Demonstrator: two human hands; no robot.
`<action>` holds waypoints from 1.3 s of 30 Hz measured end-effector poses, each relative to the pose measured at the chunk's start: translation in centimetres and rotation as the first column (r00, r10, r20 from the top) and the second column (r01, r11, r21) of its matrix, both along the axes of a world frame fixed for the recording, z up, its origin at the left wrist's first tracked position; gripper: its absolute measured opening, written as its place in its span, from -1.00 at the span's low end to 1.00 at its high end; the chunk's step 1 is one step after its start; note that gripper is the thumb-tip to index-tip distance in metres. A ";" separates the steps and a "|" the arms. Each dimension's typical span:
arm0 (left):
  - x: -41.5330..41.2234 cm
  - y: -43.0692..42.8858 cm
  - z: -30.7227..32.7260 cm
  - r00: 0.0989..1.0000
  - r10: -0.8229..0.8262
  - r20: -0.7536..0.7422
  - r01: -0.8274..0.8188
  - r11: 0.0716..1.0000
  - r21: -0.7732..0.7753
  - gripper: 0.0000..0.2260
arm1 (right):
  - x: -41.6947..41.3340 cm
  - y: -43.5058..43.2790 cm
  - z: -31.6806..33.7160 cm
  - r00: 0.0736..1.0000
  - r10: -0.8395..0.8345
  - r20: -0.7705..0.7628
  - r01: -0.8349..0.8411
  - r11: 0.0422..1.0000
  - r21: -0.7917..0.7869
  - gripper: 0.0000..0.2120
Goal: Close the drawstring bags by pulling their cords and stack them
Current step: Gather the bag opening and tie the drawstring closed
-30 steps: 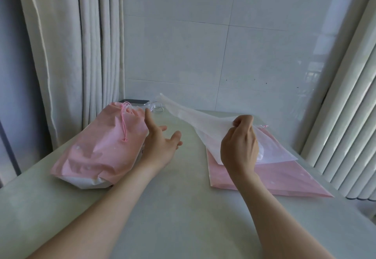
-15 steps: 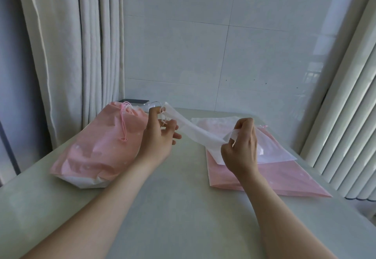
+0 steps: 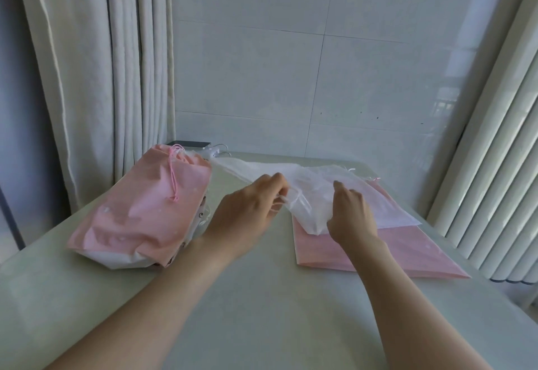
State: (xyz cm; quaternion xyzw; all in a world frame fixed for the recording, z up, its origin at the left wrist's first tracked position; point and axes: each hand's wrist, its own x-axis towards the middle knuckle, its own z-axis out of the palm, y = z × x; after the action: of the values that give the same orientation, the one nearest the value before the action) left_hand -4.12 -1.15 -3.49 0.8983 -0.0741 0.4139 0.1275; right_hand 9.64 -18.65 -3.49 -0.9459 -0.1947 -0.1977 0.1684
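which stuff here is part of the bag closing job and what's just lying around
Job: thin white drawstring bag gripped by the left hand and right hand; flat pink bag under it; filled pink drawstring bag, cord pulled, on the left.
Lying about: flat dark-topped device, white cable beside it, pale curtains.

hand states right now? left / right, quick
Left hand: closed, pinching the white drawstring bag at its bunched part.
Right hand: closed, gripping the same bag's near end.
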 end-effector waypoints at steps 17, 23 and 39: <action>0.5 -1.1 -1.1 0.938 0.205 -0.279 -0.229 0.972 -0.056 -0.60 | -8.4 2.6 5.1 0.952 0.301 -0.054 -0.300 0.954 0.011 -0.67; 0.5 -0.7 -0.7 0.937 0.273 -0.219 -0.281 0.960 -0.007 -0.78 | -7.5 2.6 4.8 0.976 0.172 0.134 -0.171 0.985 -0.022 -0.84; 0.7 2.0 -0.5 0.876 0.346 -0.335 -0.462 0.798 -0.386 -0.61 | -1.4 0.3 1.2 0.982 0.003 -0.187 0.143 0.631 0.762 -0.81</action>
State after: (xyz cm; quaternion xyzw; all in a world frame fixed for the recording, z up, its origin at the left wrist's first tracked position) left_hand -3.38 0.88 -4.03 0.8820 0.2362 0.3218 0.2503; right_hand 8.23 -18.34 -2.29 -0.8029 -0.0393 -0.1867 0.5648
